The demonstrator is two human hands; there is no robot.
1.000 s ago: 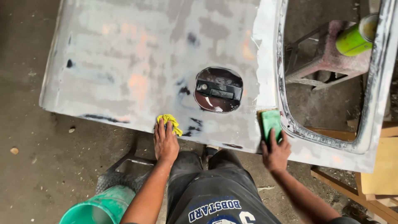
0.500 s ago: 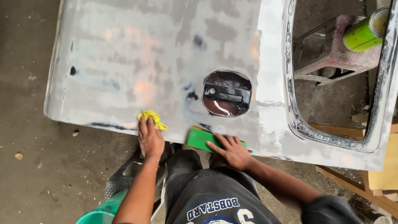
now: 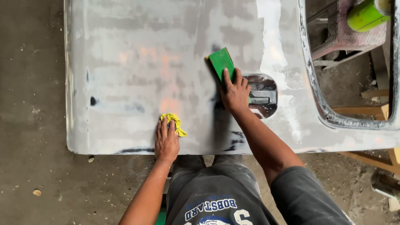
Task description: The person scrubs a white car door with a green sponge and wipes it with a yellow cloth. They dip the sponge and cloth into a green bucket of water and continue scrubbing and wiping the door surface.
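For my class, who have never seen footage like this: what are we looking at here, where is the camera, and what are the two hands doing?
The camera sits on a person's head and looks down at their own bare arms. Before them lies a grey, sanded car door panel with a handle recess and a window opening. The right hand presses flat on a green sanding block beside the recess. The left hand rests near the panel's near edge on a yellow cloth. Through the window opening you can see a stool and a green can.
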